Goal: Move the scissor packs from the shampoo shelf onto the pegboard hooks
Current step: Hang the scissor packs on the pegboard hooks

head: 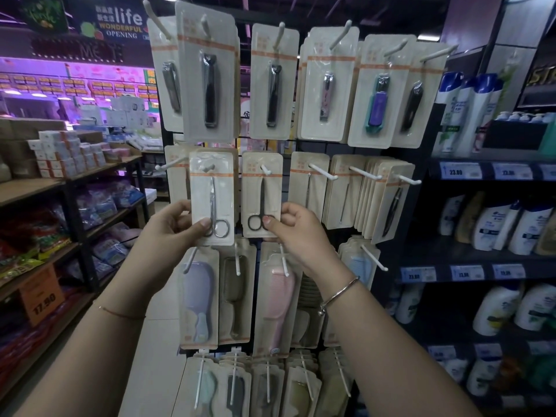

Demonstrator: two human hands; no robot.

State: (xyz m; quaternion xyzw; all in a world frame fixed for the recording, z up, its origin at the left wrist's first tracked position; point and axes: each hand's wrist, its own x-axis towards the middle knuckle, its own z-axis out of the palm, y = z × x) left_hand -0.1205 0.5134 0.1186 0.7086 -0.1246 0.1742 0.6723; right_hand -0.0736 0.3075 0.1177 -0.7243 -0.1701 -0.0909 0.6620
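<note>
A pack with silver scissors [212, 197] hangs at the second-row hook [208, 168] of the pegboard; my left hand [177, 225] pinches its lower left corner. Beside it a pack with black scissors [261, 191] sits on the neighbouring hook [266, 169], and my right hand [296, 233] grips its lower right corner, thumb on the finger loops. Both packs are upright against the pegboard. The shampoo shelf [487, 171] stands to the right; no scissor pack shows on it.
Nail clipper packs [272, 82] fill the top row, combs [197, 296] the lower rows. White hooks [373, 257] stick out toward me at several spots. Shampoo bottles [493, 224] line the right shelves. Snack shelves [45, 236] stand on the left across an aisle.
</note>
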